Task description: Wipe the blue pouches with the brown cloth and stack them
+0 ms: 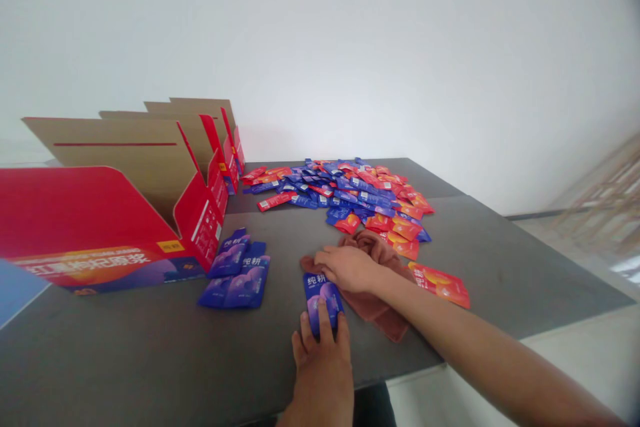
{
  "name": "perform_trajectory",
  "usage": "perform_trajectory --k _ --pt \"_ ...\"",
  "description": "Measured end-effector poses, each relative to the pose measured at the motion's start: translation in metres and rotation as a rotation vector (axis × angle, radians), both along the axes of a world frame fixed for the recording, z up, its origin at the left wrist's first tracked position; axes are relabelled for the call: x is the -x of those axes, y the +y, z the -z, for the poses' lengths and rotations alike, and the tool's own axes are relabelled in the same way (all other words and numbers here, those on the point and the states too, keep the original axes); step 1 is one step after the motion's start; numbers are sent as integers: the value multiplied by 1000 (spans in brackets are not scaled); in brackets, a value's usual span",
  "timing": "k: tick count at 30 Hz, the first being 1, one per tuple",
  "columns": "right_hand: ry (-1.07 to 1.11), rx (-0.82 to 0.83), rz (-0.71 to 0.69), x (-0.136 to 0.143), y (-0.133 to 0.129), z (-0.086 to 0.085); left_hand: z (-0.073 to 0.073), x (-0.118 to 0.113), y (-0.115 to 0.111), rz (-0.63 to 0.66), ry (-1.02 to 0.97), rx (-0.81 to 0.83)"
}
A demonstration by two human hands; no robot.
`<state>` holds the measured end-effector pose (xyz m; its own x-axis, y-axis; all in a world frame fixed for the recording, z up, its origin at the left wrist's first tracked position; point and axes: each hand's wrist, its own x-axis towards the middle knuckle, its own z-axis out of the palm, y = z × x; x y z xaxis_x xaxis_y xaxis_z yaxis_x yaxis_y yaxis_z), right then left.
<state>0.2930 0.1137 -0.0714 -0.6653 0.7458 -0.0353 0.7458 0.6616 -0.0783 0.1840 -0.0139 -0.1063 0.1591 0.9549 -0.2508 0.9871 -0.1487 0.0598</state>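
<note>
My left hand (320,360) lies near the table's front edge with its fingers pressed flat on a blue pouch (321,295). My right hand (347,268) rests closed on a brown cloth (377,293) bunched just right of that pouch, its fingers touching the pouch's top edge. A small stack of blue pouches (239,272) lies to the left, beside an open red carton (107,227). One orange pouch (440,283) lies alone to the right of the cloth.
A big heap of blue and orange pouches (350,197) covers the far middle of the dark grey table (150,360). More open red cartons (220,140) stand in a row at the back left. The table's right edge drops to a pale floor.
</note>
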Motion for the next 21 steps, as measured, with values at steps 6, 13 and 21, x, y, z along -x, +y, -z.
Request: perform_trajectory --k 6,13,21 --pt "38 -1 -60 -7 11 -19 7 1 -5 -24 -16 -93" --pt "43 84 -278 -1 -11 -15 15 -2 -15 5 23 -321" --pt "28 -43 36 4 20 1 19 -8 -19 -23 61 -430"
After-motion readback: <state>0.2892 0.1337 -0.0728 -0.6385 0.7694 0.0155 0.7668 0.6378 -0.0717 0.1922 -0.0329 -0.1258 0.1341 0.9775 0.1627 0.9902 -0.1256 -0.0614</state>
